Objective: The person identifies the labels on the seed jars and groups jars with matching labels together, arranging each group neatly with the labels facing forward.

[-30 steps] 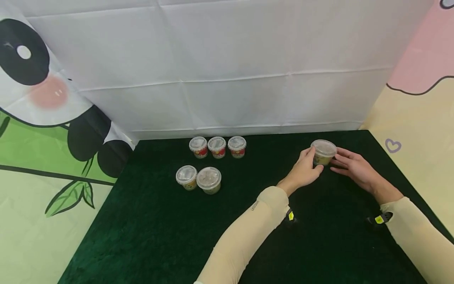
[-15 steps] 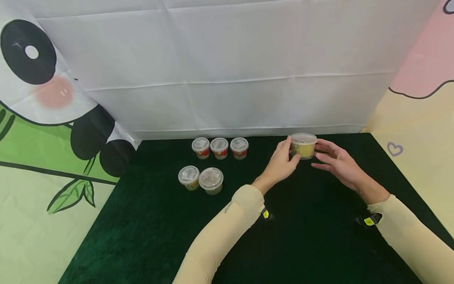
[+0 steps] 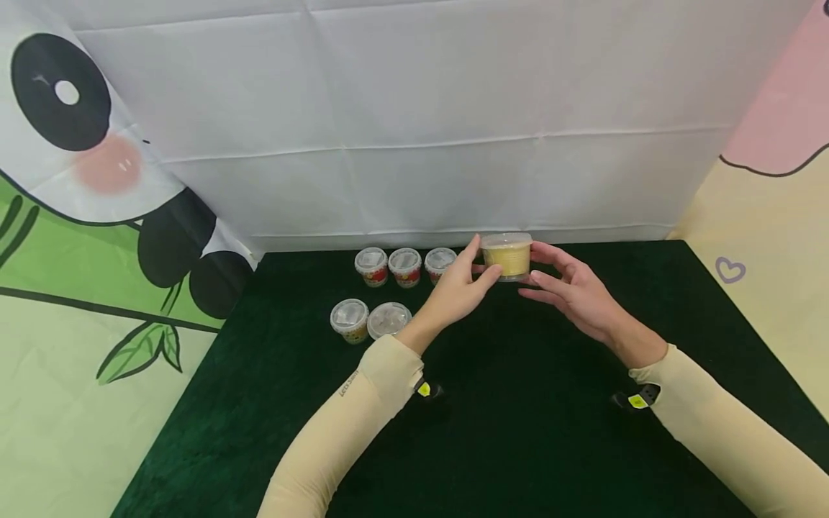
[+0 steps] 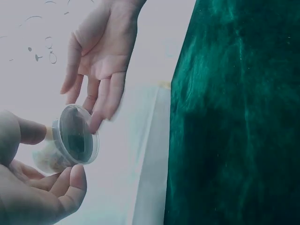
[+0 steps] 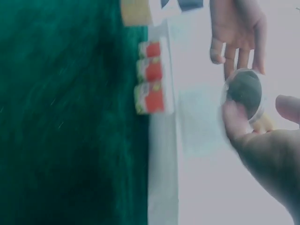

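A lidded clear plastic tub [image 3: 507, 257] with yellow contents is held up above the far part of the table. My left hand [image 3: 456, 288] grips its left side between thumb and fingers. On the tub's other side, my right hand [image 3: 576, 298] has loosely spread fingers, and some fingertips touch the tub. The left wrist view shows the tub's underside [image 4: 78, 134] between both hands. In the right wrist view my right thumb [image 5: 288, 108] stands apart from the tub.
Several red-labelled tubs [image 3: 405, 268] line the table's back edge, the rightmost partly behind my left hand. Nearer stand a yellowish tub [image 3: 350, 320] and a wider tub [image 3: 389, 318], partly hidden by my left arm. A white cloth [image 3: 440, 180] hangs behind the dark green table [image 3: 518, 432].
Both hands have moved left, taking the tub from the table's right side and raising it. The right fingers follow along its side. The other tubs have stayed in place.
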Tool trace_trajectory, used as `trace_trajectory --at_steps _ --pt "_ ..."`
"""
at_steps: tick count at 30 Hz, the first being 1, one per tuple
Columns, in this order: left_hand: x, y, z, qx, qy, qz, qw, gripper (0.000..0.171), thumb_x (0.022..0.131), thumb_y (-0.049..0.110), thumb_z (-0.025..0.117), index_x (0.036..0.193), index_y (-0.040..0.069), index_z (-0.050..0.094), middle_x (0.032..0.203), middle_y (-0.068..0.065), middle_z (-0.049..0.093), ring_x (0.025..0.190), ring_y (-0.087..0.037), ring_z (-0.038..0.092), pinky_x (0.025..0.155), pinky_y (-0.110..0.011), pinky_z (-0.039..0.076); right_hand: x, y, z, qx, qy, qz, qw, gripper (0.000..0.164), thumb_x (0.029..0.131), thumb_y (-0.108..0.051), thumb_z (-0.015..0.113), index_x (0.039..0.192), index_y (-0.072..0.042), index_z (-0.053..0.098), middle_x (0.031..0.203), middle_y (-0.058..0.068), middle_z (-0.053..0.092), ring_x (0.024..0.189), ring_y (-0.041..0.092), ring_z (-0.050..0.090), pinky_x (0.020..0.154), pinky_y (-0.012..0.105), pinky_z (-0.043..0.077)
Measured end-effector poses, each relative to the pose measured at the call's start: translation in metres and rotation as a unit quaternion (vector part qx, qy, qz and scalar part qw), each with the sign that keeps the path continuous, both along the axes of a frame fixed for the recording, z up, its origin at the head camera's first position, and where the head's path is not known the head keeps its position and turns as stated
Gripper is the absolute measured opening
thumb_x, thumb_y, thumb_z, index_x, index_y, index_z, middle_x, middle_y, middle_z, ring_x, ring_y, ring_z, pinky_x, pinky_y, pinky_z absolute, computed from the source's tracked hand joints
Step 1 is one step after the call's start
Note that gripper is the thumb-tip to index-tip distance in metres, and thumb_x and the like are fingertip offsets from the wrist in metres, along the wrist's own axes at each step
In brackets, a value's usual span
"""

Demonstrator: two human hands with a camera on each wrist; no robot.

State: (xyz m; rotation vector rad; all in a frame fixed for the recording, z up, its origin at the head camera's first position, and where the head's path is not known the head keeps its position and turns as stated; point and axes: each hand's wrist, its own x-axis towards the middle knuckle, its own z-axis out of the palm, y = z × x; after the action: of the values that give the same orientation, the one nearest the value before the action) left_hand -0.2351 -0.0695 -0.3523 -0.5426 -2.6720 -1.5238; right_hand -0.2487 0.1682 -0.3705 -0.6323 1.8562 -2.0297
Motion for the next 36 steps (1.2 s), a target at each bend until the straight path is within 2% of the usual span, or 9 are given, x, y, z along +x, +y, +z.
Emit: trace_trajectory --at_steps 6,11,16,21,30,36 --pt "0.009 -0.028 0.008 0.039 -0.019 -0.011 0.9990 0.074 0.107 0.032 0.053 0.162 0.005 0.011 0.161 -0.014 0.034 0.129 -0.028 0.055 0.101 -0.040 0.051 0.007 -0.022 0.014 -0.003 -0.013 0.012 1.000 0.063 0.105 -0.017 0.057 0.160 -0.014 0.026 0.156 0.012 0.024 0.139 0.031 0.038 0.104 0.040 0.048" --pt "0.016 -0.045 0.015 0.066 -0.021 -0.030 0.9972 0.071 0.108 0.030 0.052 0.163 0.007 0.012 0.157 -0.016 0.039 0.126 -0.028 0.056 0.102 -0.042 0.050 0.010 -0.035 0.019 -0.029 -0.025 0.022 0.999 0.058 0.106 -0.017 0.056 0.157 -0.014 0.028 0.157 0.013 0.029 0.140 0.032 0.038 0.104 0.043 0.048" --pt "0.021 -0.063 0.018 0.077 -0.036 -0.062 0.9944 0.068 0.109 0.026 0.050 0.163 0.008 0.012 0.156 -0.016 0.039 0.124 -0.028 0.056 0.101 -0.042 0.050 0.011 -0.048 0.020 -0.034 -0.047 0.032 0.998 0.060 0.107 -0.019 0.054 0.159 -0.012 0.025 0.149 0.014 0.036 0.135 0.030 0.043 0.105 0.047 0.047" --pt "0.024 -0.075 0.012 0.086 -0.069 -0.080 0.9907 0.068 0.110 0.029 0.047 0.163 0.008 0.010 0.157 -0.015 0.038 0.129 -0.025 0.053 0.096 -0.040 0.052 0.013 -0.059 0.018 -0.038 -0.070 0.042 0.996 0.062 0.106 -0.015 0.056 0.159 -0.010 0.025 0.144 0.015 0.038 0.129 0.030 0.049 0.104 0.045 0.048" --pt "0.032 -0.086 0.000 0.088 -0.089 -0.079 0.9889 0.067 0.110 0.026 0.046 0.163 0.007 0.011 0.145 -0.019 0.044 0.122 -0.030 0.054 0.091 -0.041 0.055 0.016 -0.067 0.009 -0.054 -0.112 0.068 0.990 0.061 0.104 -0.009 0.057 0.156 -0.008 0.025 0.149 0.020 0.041 0.126 0.028 0.056 0.105 0.045 0.047" --pt "0.032 -0.091 -0.005 0.092 -0.103 -0.079 0.9872 0.067 0.110 0.029 0.046 0.163 0.007 0.013 0.147 -0.020 0.041 0.124 -0.031 0.054 0.092 -0.040 0.055 0.014 -0.070 0.007 -0.051 -0.141 0.086 0.985 0.063 0.105 -0.010 0.056 0.158 -0.007 0.023 0.147 0.018 0.042 0.125 0.026 0.057 0.106 0.044 0.047"
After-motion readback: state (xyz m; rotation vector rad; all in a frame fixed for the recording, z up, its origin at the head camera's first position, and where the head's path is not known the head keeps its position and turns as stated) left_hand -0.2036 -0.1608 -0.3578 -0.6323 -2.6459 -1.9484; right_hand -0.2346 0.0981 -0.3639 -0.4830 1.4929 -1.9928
